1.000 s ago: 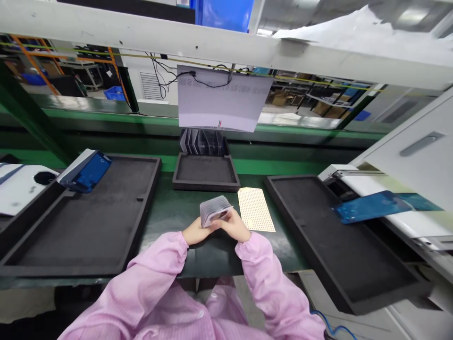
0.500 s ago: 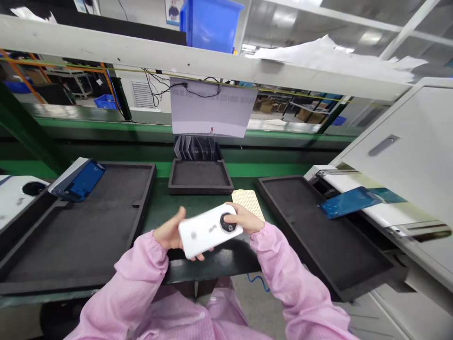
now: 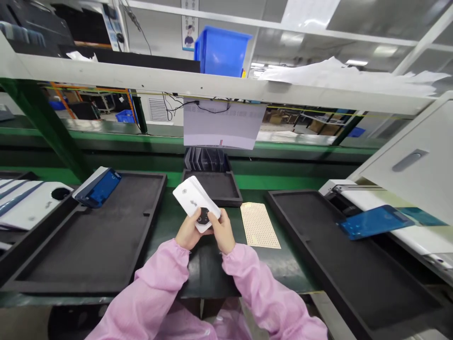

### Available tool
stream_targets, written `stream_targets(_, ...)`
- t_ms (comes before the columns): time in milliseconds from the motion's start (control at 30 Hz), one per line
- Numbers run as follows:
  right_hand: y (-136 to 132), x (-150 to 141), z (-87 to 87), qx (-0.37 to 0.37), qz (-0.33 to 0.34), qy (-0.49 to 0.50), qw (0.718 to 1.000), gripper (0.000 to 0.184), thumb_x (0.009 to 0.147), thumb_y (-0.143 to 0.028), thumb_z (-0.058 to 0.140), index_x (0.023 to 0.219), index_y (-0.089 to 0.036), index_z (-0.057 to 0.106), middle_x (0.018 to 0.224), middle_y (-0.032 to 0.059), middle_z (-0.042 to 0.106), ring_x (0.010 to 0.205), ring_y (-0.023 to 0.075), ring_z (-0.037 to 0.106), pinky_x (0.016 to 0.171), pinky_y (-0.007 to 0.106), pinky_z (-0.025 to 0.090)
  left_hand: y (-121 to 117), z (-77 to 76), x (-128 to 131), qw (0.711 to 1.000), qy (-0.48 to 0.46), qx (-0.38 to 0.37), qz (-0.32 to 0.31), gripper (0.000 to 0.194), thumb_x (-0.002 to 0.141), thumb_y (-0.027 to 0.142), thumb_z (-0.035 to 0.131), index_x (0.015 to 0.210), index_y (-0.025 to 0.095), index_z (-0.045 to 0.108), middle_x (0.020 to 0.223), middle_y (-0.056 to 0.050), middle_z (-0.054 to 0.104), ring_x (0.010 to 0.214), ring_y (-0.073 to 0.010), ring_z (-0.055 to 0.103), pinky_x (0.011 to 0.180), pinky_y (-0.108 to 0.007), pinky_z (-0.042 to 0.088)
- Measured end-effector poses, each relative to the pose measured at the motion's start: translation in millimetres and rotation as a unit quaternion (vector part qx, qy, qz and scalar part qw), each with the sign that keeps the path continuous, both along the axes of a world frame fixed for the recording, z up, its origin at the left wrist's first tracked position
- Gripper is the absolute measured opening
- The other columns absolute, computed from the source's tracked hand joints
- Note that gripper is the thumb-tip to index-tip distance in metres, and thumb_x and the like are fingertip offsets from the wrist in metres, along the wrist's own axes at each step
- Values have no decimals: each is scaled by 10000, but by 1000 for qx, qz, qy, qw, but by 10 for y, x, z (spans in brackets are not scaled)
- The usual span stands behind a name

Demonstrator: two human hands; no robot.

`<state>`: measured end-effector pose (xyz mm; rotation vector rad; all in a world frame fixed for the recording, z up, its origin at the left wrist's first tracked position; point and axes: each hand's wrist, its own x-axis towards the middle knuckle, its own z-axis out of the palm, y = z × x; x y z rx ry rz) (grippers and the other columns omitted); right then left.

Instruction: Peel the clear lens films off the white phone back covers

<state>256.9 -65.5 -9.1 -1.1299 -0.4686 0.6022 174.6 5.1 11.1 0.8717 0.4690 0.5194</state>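
Observation:
Both my hands hold a white phone back cover (image 3: 193, 200) with a round black camera ring, raised over the green bench with its far end tilted up and away. My left hand (image 3: 188, 233) grips its near end from below and the left. My right hand (image 3: 222, 230) pinches the same end from the right, thumb close to the camera ring. Both arms are in pink sleeves. A yellow dotted sheet (image 3: 259, 225) lies flat on the bench just right of my right hand.
A large black foam tray (image 3: 88, 245) lies at left with a blue-filmed phone part (image 3: 97, 187) on its far corner. A small black tray (image 3: 226, 189) with upright dividers stands behind. Another black tray (image 3: 347, 264) lies at right, beside a white machine carrying a blue-filmed part (image 3: 375, 221).
One second ago my hands held the piece low and edge-on. It was then turned flat with its white back facing me, and now it stands lengthwise, far end lifted, camera ring nearest me.

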Motion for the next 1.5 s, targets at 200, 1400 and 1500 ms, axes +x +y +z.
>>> stream_targets(200, -98, 503, 221, 6, 146, -23, 989, 424, 652, -402, 692, 1016, -211, 589, 1070, 71, 614, 1038, 231, 548, 881, 382, 443, 84, -50, -258, 990, 36, 9, -138, 384, 738, 351, 656, 1045, 143, 556, 850, -95, 672, 663, -223, 661, 472, -315, 546)
stream_targets(1400, -452, 730, 363, 130, 268, 140, 944, 558, 678, -302, 654, 1203, -158, 531, 1140, 105, 639, 1088, 300, 569, 974, 486, 387, -161, -133, -190, 912, 196, 209, -293, 426, 739, 385, 640, 1110, 185, 579, 1098, -73, 644, 1019, -256, 568, 870, -329, 456)
stream_targets(1500, -480, 749, 368, 113, 259, 134, 950, 542, 681, -296, 661, 1191, -171, 525, 1138, 100, 643, 1070, 298, 583, 970, 512, 384, -151, -131, -195, 908, 195, 209, -306, 402, 743, 369, 638, 1096, 182, 593, 1078, -74, 650, 1005, -258, 572, 865, -344, 460)
